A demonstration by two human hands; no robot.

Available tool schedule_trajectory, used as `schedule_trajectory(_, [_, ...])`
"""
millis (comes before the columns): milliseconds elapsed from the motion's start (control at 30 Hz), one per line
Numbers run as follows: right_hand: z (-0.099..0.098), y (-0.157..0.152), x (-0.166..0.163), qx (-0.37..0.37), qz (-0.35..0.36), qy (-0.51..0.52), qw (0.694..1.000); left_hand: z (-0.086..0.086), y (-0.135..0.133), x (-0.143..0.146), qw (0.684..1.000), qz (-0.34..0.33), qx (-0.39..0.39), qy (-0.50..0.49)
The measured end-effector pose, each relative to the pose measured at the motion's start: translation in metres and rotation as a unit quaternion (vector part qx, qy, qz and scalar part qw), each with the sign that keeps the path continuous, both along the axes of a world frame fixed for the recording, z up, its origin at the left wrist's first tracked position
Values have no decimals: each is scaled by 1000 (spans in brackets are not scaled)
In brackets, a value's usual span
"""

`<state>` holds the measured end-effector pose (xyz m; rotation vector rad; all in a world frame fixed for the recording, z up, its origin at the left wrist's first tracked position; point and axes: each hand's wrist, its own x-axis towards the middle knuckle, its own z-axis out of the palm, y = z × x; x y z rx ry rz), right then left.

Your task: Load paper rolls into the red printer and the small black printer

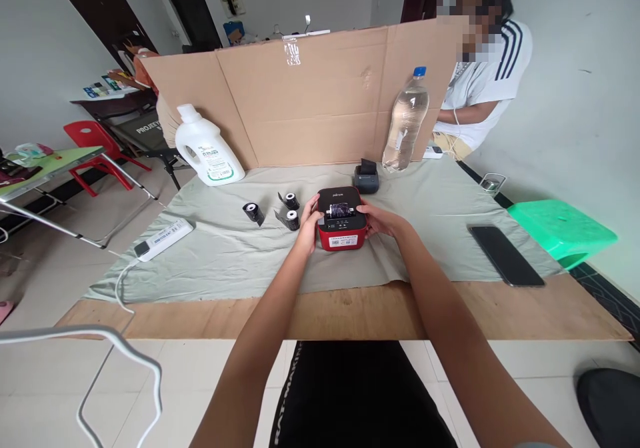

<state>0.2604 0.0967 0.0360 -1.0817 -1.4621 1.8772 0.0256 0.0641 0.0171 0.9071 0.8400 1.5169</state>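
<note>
A red and black label printer [343,228] sits on the grey cloth in front of me, a dark window in its top. My left hand [310,225] grips its left side, thumb on the upper edge. On the opposite side my right hand [377,220] holds it, with the thumb resting on the top and the other fingers partly hidden behind the side. Left of the printer stand three small rolls of black paper [253,213] with loose ends. Just behind it to the right is a smaller dark printer [367,179] with a black strip sticking up.
A cardboard panel [310,108] stands across the back, with a white jug [210,151] and a water bottle [407,125] before it. A power strip [165,240] lies left, a black phone [506,255] right. Beyond the panel sits a person [493,88]; a green stool [563,228] is beside the table.
</note>
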Motion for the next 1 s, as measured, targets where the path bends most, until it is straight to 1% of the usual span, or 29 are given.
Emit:
schedule_trajectory(267, [-7,0,6,-2,1,32,999,3,-2,1,1000,-2,5,-4])
schedule_trajectory(367, [-7,-1,7,-2,-1,36,999,2,-2,1,1000,-2,5,-4])
schedule_trajectory(533, [-3,-2,5,2,18,29,999,1,0,1,1000,9,-15,-10])
schedule_trajectory(633, [-3,0,1,2,6,6,1000,1,-1,2,999,4,-30,-14])
schedule_trajectory(733, [-3,1,-2,4,-9,-7,1000,0,-2,2,999,1,-29,-16])
schedule_trajectory(1000, [-2,-3,-6,21,-26,23,999,-4,0,3,1000,9,-14,-7])
